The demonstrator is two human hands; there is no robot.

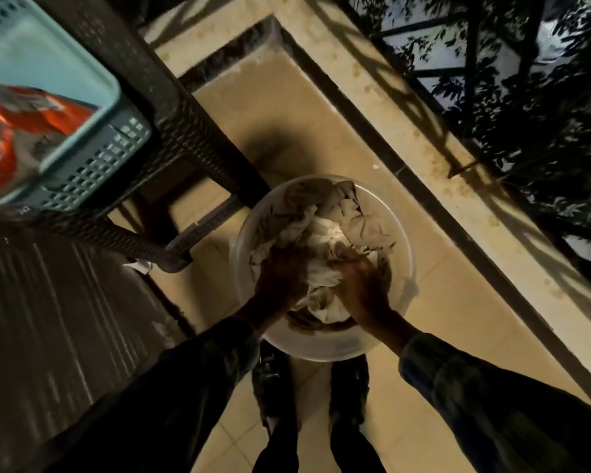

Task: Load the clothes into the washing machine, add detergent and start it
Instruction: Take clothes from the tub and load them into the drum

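Note:
A round pale plastic tub [401, 240] stands on the tiled floor in front of my feet. It is full of crumpled white and beige clothes [335, 227]. Both my hands are down in the pile at its near side. My left hand [280, 278] presses into the cloth with fingers curled around a fold. My right hand [359, 285] grips a white bunch beside it. Dark sleeves cover both forearms. The washing machine and the detergent cannot be made out for certain in this dim view.
A teal plastic basket [93, 162] holding an orange and white packet [31, 117] sits on a dark woven-look table [171, 107] at upper left. A dark ribbed surface [48, 302] fills the lower left. A low ledge [406, 138] and railing with foliage run along the right.

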